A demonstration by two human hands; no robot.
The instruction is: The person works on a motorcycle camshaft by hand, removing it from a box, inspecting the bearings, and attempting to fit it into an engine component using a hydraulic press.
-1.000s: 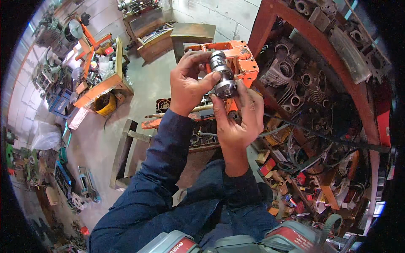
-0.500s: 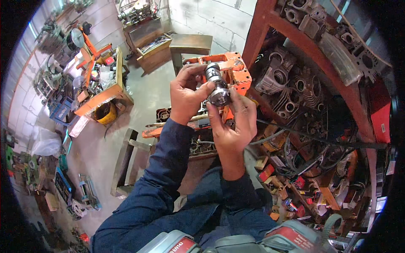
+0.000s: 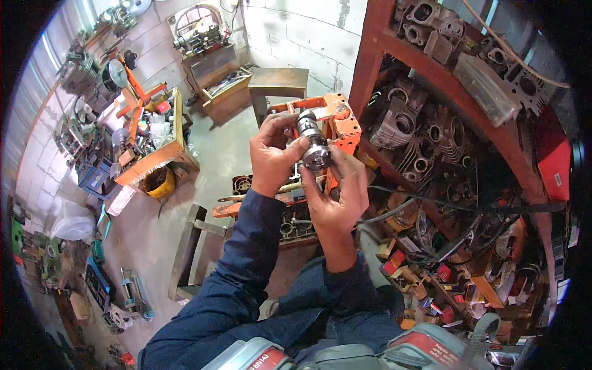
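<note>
A short, shiny metal camshaft point(image 3: 316, 145) is held up in front of me, tilted, with its wider round end toward me. My left hand point(image 3: 271, 157) grips its upper and middle part from the left, thumb lying across the shaft. At the wide lower end, the fingers of my right hand point(image 3: 339, 197) close around the rim from the right and below. Just behind the camshaft stands an orange metal stand point(image 3: 345, 123), partly covered by my hands. Both palms hide part of the shaft.
A bench with an orange edge point(image 3: 151, 161) stands at the left, loaded with parts. Along the right, a rust-red rack point(image 3: 425, 58) holds several engine castings point(image 3: 401, 117). Boxes and small parts point(image 3: 431, 290) pile up at lower right. A wooden stool point(image 3: 279, 77) stands beyond my hands.
The whole view has shifted slightly, so my hands and the stand appear a little lower. Both hands keep hold of the camshaft, with hardly any change in grip.
</note>
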